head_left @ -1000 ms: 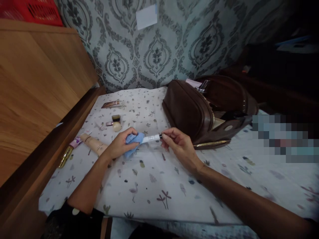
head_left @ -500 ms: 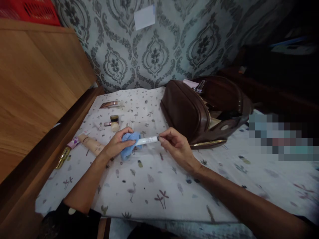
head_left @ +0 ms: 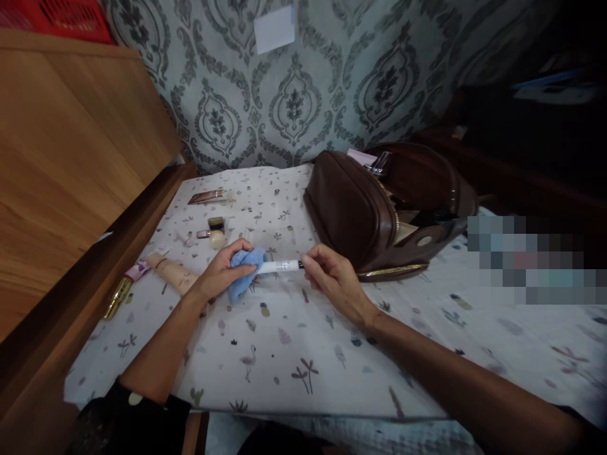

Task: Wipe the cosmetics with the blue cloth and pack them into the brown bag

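Observation:
A slim white cosmetic tube (head_left: 279,266) with dark lettering lies level between my hands above the patterned cloth. My left hand (head_left: 231,268) is closed round a blue cloth (head_left: 246,258), which wraps the tube's left end. With thumb and fingertips, my right hand (head_left: 329,272) pinches the tube's black end (head_left: 300,265). Just left of my left hand lies a beige squeeze tube (head_left: 171,273), partly behind my wrist. A round cream-coloured item (head_left: 217,239) and a small dark-topped jar (head_left: 216,224) are beyond my left fingers.
A brown leather bag (head_left: 351,208) stands unzipped at the right, with items inside. A gold-capped tube (head_left: 118,297) and a flat brown-and-clear item (head_left: 207,197) lie on the left of the white patterned cloth (head_left: 284,341). Wooden furniture (head_left: 85,126) borders the left side.
The blue cloth and tube have turned slightly in my hands, showing more of the lettering. Both hands keep their grip; the view has shifted a little.

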Available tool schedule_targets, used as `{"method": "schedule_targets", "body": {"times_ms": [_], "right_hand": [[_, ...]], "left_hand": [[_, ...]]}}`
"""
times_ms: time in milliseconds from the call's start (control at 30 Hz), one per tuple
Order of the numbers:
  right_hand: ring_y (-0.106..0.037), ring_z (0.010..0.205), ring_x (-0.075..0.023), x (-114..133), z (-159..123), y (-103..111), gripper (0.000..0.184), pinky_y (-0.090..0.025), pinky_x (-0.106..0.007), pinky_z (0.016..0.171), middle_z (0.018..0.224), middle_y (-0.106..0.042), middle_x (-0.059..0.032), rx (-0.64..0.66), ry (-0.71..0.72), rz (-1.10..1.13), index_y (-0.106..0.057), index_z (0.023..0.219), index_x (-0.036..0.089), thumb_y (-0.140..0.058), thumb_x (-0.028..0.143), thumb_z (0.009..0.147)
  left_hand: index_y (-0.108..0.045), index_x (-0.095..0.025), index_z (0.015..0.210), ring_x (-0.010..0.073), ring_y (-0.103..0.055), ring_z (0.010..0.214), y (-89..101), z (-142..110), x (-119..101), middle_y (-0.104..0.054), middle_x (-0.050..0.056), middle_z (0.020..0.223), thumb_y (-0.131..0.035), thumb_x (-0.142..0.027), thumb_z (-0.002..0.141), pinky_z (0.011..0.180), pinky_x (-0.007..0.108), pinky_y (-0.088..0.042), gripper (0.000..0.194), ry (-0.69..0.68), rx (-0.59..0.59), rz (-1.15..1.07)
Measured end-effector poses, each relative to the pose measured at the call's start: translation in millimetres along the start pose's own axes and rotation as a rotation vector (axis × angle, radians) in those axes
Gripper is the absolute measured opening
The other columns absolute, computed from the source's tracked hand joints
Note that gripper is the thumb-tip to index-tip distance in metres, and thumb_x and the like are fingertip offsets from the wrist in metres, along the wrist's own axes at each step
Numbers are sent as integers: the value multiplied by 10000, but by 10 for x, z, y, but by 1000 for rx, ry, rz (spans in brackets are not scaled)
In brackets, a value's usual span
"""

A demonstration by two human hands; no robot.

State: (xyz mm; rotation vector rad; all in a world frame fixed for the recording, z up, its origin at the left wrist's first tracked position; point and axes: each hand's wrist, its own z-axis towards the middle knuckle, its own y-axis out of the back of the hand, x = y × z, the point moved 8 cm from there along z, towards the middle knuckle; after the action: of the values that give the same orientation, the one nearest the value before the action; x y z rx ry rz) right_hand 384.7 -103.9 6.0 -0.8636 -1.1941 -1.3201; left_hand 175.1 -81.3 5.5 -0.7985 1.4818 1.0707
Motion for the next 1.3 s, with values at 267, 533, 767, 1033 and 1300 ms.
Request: {"method": "schedule_targets", "body": {"times_ms": [267, 533, 767, 1033, 1300], "right_hand": [[-509, 548, -107, 83, 2, -24, 307, -409, -244, 505, 654, -573, 23, 27, 88, 168, -605, 956, 187, -645, 482, 879], [-465, 476, -91, 27, 8, 14, 345, -375, -232, 468, 574, -590, 22, -33, 43, 117, -578, 830, 177, -644, 513, 865], [-489, 451, -95, 73, -13, -88, 404, -399, -228, 440, 546, -566, 35, 58, 1, 170, -550, 778, 190, -673, 572, 821], [-508, 458, -85, -21, 21, -1, 450, -367, -196, 412, 574, -612, 20, -56, -85, 367, -528, 723, 193, -746, 586, 746], [-511, 494, -85, -42, 55, 9, 413, -384, -203, 436, 619, -629, 10, -48, -82, 375, -592, 791, 173, -750, 553, 753]], "left_hand": [[-524, -216, 988, 118, -558, 635, -12, 3, 25, -561, -37, 759, -736, -429, 797, 563, 213, -462, 356, 21, 7, 24], [-526, -202, 980, 200, -542, 862, -150, -245, -591, -569, 31, 890, -568, -303, 909, 785, 328, -463, 130, -566, -449, 759], [-558, -197, 1027, 267, -550, 1149, -843, -280, -626, -671, 104, 1083, -504, -205, 922, 1060, 479, -362, 118, -792, -161, 1091], [-551, -206, 944, 212, -571, 899, -376, -95, -441, -632, 44, 917, -573, -232, 874, 838, 336, -446, 79, -518, -192, 895], [-524, -204, 958, 131, -447, 668, -174, -47, -249, -475, -48, 743, -585, -324, 837, 626, 233, -366, 181, -151, -172, 493]]}}
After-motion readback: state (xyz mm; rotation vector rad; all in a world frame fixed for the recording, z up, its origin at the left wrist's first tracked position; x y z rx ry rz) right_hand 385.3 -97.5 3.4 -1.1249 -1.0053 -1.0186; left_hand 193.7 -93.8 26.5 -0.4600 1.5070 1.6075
